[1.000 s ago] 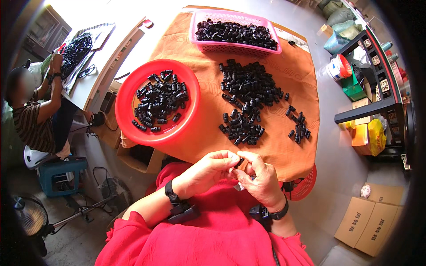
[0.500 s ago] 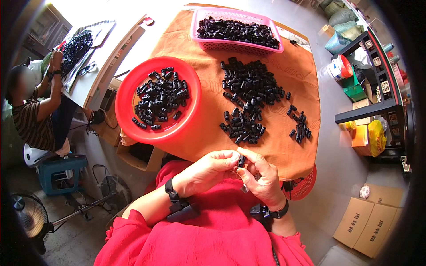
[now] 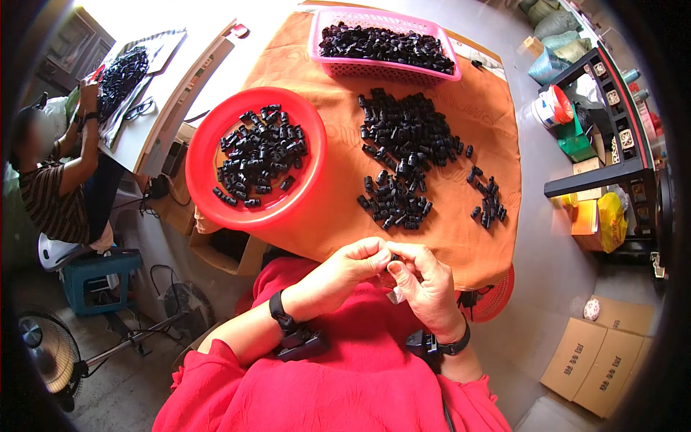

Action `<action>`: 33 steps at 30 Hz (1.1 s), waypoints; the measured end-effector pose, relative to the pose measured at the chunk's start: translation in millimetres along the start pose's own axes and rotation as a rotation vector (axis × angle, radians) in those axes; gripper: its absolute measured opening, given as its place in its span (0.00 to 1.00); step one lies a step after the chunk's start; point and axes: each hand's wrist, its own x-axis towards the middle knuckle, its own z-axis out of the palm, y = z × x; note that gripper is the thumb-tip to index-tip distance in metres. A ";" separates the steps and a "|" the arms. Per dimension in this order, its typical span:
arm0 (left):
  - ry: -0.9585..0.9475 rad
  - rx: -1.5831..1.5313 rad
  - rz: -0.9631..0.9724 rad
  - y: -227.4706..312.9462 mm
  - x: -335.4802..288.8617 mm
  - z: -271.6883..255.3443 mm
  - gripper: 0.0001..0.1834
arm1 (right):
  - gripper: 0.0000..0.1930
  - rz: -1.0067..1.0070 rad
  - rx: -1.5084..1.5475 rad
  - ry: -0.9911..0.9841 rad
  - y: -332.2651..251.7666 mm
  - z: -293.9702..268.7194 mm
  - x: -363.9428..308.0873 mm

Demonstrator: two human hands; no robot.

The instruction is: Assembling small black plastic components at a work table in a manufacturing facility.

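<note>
Close together at the near edge of the cloth-covered table, my left hand (image 3: 360,261) and my right hand (image 3: 423,282) are both closed, fingertips meeting. Between them a small black plastic piece (image 3: 395,257) shows only in part; the fingers hide most of it. Something small and pale, of a kind I cannot make out, peeks out below my right fingers. Beyond my hands, a large heap of similar black cylindrical pieces (image 3: 407,129) spreads into a lower pile (image 3: 396,204). A smaller group (image 3: 489,201) lies to the right.
On the left of the table stands a red round basin (image 3: 201,162) holding more black pieces. A pink basket (image 3: 389,72) full of small black parts is at the far edge. Another person (image 3: 61,173) sits at a white table on the left. Cardboard boxes (image 3: 597,360) lie lower right.
The black piece between my hands shows less now, being more covered by the fingers. My left hand has shifted slightly upward. The piles and containers look the same.
</note>
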 end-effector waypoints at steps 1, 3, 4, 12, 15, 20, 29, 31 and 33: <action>-0.004 0.045 0.019 1.3 0.3 1.2 0.12 | 0.12 0.002 0.000 0.003 -1.7 0.6 0.3; 0.036 0.051 -0.002 3.3 -0.4 4.0 0.11 | 0.11 -0.026 -0.038 0.019 -5.7 1.0 2.4; 0.076 0.058 -0.021 4.1 -0.6 5.0 0.11 | 0.11 -0.025 -0.038 0.019 -4.6 1.0 2.6; 0.018 0.062 -0.015 5.9 -4.2 2.8 0.12 | 0.11 0.073 0.096 0.004 -9.1 3.9 4.8; 0.020 0.015 0.017 11.1 -5.0 11.1 0.14 | 0.11 0.091 0.071 -0.014 -15.3 1.5 11.2; 0.035 0.040 0.089 12.6 -5.5 12.2 0.14 | 0.12 -0.067 -0.195 0.078 -19.5 0.4 23.5; 0.078 -0.013 0.094 10.7 -3.1 10.8 0.13 | 0.15 -0.206 -0.540 0.215 -8.7 9.1 27.6; 0.106 -0.013 0.089 10.8 -2.6 12.6 0.13 | 0.15 -0.194 -0.553 0.219 -7.1 10.2 27.4; 0.106 -0.014 0.091 9.6 -2.1 12.5 0.13 | 0.15 -0.194 -0.550 0.227 -5.6 11.1 27.0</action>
